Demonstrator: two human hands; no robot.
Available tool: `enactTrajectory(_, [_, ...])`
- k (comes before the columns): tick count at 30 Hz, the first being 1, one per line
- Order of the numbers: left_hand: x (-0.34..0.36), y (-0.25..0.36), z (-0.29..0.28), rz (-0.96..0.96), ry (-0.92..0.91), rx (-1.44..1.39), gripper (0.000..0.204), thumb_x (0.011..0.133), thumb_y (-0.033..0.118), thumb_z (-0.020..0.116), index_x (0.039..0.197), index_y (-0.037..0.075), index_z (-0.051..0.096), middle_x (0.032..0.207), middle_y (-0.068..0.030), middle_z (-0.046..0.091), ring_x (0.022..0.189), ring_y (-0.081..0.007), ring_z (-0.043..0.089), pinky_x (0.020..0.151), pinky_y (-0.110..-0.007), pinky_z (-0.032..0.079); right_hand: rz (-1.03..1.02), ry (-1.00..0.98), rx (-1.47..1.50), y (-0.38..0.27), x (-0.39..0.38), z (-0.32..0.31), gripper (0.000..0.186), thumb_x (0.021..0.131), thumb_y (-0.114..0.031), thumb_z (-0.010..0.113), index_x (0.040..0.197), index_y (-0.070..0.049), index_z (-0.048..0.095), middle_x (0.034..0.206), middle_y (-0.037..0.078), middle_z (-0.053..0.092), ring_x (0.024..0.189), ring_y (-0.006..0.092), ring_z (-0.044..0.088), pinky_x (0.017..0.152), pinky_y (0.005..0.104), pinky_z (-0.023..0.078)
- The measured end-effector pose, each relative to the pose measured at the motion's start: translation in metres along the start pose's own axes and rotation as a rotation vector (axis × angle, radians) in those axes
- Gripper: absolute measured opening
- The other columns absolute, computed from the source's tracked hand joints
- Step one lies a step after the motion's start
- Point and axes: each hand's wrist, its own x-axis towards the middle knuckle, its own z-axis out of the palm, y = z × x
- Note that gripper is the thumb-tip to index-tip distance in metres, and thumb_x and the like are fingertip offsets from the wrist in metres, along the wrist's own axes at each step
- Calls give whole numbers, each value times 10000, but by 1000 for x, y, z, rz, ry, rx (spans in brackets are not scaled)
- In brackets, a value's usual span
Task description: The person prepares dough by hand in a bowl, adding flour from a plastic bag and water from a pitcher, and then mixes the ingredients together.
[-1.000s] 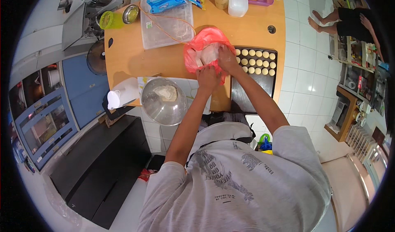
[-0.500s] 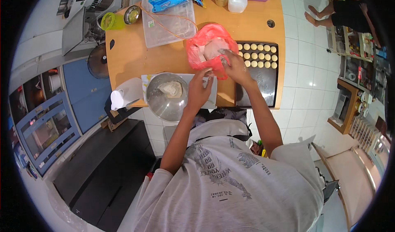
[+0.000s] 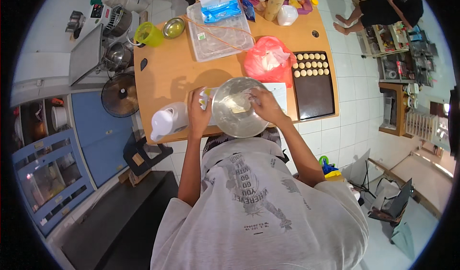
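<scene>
A steel mixing bowl [image 3: 235, 124] is in front of me at the table's near edge, with a pale floury mass [image 3: 239, 103] inside. My right hand [image 3: 268, 106] reaches over the bowl's right side, its fingers bent together down at the mass; what they grip is hidden. Just left of the bowl, my left hand [image 3: 198, 111] has its thumb and fingers apart and looks empty, beside a yellow-patterned white patch [image 3: 206, 97]. Behind the bowl sits a red plastic bag [image 3: 258, 64] with white material showing inside. A dark baking tray [image 3: 314, 95] at right carries rows of small pale dough rounds [image 3: 311, 65].
A white-lidded pitcher [image 3: 165, 121] stands at left. Farther back are a green mug [image 3: 149, 34], a small metal bowl [image 3: 173, 28], a clear plastic box [image 3: 223, 42] and a blue tissue pack [image 3: 220, 12]. Another person [image 3: 383, 11] is at the far right.
Both hands have left the red bag and come to the bowl. The bowl has shifted right, nearer the middle. The bag's opening looks more gathered. The view has shifted too.
</scene>
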Motion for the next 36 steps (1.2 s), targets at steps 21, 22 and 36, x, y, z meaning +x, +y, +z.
enactTrajectory(21, [13,-51,12,213,-351,-212,399,944,45,660,1335,2,594,1227,-240,648,1021,-399,672,809,-435,548,18,-48,-540,-29,-58,102,451,848,-80,633,1295,-14,623,1354,229,632,1281,400,600,1090,473,495])
enactTrajectory(22, [12,-52,12,182,-367,-221,398,944,46,660,1335,3,594,1226,-241,648,1016,-399,671,805,-437,547,46,-39,-534,-35,-59,100,464,849,-81,631,1307,-9,612,1372,234,621,1294,401,591,1100,478,487])
enactTrajectory(36, [18,-54,17,239,-352,-229,380,954,36,646,1329,-7,601,1207,-263,662,1001,-417,684,799,-460,570,214,54,-588,-49,-49,114,554,963,-261,630,1422,30,525,1561,236,471,1430,378,485,1180,577,378])
